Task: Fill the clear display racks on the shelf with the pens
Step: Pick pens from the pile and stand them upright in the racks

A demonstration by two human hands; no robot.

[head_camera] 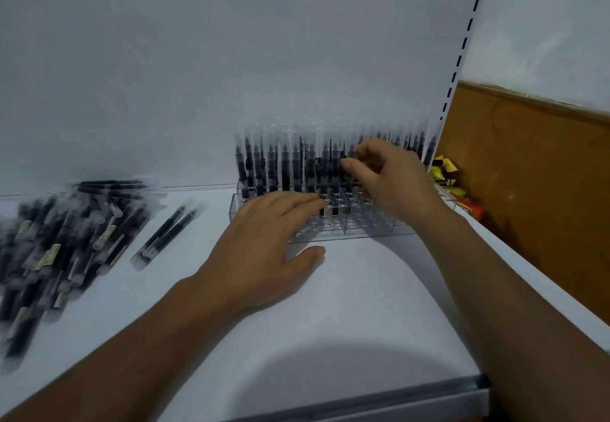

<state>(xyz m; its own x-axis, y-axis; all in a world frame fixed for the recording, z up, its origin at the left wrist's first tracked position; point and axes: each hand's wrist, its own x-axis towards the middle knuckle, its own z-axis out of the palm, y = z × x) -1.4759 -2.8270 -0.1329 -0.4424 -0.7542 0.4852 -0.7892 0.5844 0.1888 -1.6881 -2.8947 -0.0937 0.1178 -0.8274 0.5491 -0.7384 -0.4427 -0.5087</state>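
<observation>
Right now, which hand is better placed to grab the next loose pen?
Left, probably: the left hand lies open nearer the loose pens; the right hand pinches a pen in the clear rack.

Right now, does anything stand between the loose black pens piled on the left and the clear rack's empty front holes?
Only the left hand, resting flat over the clear plastic rack's front-left holes, on the side facing the pile of black pens.

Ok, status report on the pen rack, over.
Left hand flat on clear rack front; right hand pinching a pen in it. Back rows full, front holes mostly empty. Pen pile waiting left, nothing in the way.
</observation>
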